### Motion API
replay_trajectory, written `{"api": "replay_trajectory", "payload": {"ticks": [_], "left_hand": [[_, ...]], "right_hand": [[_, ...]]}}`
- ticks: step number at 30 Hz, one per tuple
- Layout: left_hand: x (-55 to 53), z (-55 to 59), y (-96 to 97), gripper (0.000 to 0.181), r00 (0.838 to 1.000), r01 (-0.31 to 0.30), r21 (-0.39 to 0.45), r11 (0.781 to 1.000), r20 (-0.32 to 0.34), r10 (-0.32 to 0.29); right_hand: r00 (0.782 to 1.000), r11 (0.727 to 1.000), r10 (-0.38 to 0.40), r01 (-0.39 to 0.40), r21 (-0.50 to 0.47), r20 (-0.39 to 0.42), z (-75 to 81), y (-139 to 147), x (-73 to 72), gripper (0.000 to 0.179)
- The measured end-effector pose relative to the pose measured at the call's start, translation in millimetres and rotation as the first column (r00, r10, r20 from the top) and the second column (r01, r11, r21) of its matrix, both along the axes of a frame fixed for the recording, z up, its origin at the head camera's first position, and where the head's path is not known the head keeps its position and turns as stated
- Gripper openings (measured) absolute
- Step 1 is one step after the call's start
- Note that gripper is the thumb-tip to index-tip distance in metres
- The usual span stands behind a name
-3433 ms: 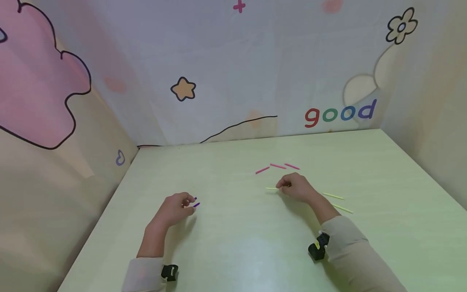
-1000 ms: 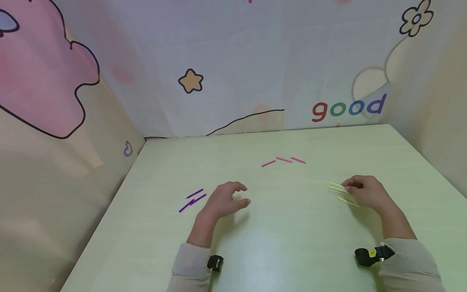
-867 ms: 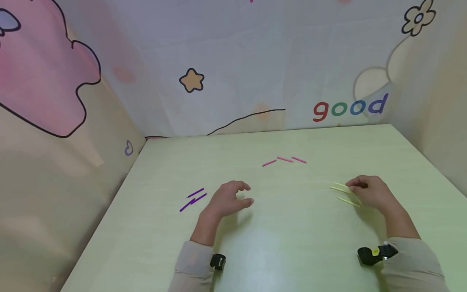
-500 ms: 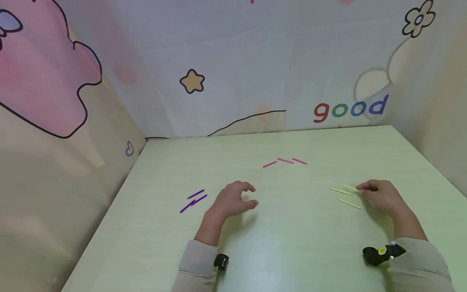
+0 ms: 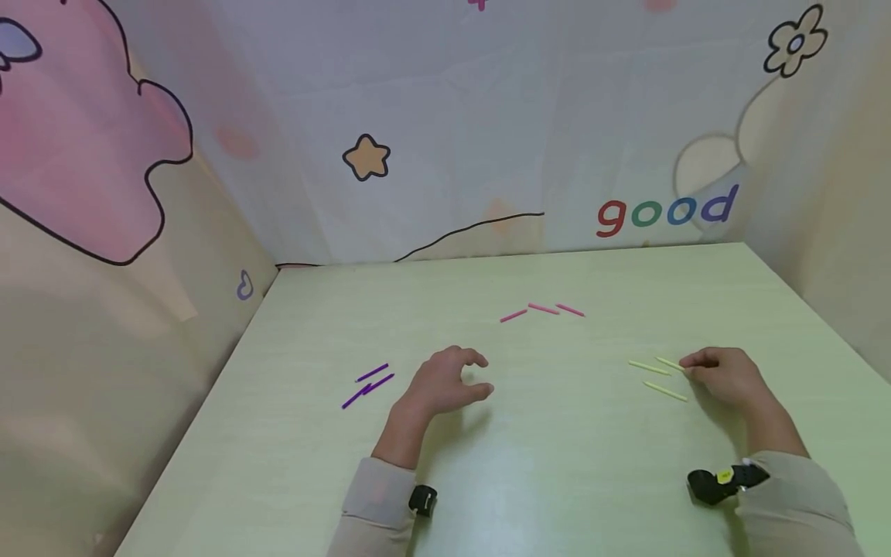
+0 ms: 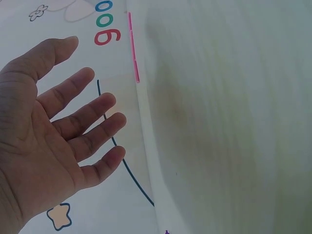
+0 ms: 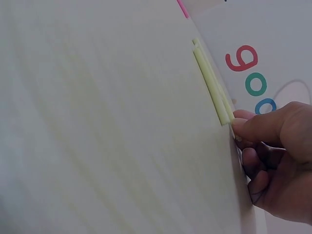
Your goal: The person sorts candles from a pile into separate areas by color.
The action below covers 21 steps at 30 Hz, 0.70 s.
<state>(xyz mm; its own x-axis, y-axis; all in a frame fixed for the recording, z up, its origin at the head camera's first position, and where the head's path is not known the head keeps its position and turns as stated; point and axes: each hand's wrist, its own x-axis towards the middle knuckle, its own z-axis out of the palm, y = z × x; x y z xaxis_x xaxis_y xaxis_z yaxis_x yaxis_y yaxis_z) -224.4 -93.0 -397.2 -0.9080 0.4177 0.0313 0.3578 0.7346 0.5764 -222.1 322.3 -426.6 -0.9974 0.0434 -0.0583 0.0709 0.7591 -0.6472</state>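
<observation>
In the head view my right hand pinches the near end of a thin yellow-green stick between thumb and fingers. Two more yellow-green sticks lie just left of it: one upper stick and one lower stick. The right wrist view shows the thumb tip at the end of the yellow-green sticks, which overlap there. My left hand is held over the middle of the table, fingers apart and relaxed, holding nothing. Its bare palm shows in the left wrist view. Left of it lie three purple sticks, two of them touching.
Three pink sticks lie in a loose row toward the back of the pale green table. Printed cloth walls stand along the table's back and sides. Each sleeve bears a black wrist camera.
My left hand has let go of the purple stick and moved right. My right hand has carried a yellow-green stick from the middle over to the other two, then shifted slightly right.
</observation>
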Motion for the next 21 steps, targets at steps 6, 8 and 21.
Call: {"api": "replay_trajectory", "payload": {"ticks": [6,8,21], "left_hand": [[0.8,1.1,-0.6,0.038,1.0,-0.003,-0.001,1.0,-0.01,0.003],[2.6,1.7,-2.3,0.038,1.0,-0.002,0.003,1.0,-0.017,0.002],[29.6,1.1,-48.6,0.032,0.987,-0.111,-0.006,0.994,-0.118,0.109]], "right_hand": [[1.0,1.0,0.0,0.0,-0.016,0.003,1.5,1,0.4,0.024],[1.0,1.0,0.002,-0.002,-0.026,0.003,3.6,2,1.6,0.027],[0.978,0.994,0.102,-0.094,0.053,-0.18,20.1,-25,38.8,0.029]]}}
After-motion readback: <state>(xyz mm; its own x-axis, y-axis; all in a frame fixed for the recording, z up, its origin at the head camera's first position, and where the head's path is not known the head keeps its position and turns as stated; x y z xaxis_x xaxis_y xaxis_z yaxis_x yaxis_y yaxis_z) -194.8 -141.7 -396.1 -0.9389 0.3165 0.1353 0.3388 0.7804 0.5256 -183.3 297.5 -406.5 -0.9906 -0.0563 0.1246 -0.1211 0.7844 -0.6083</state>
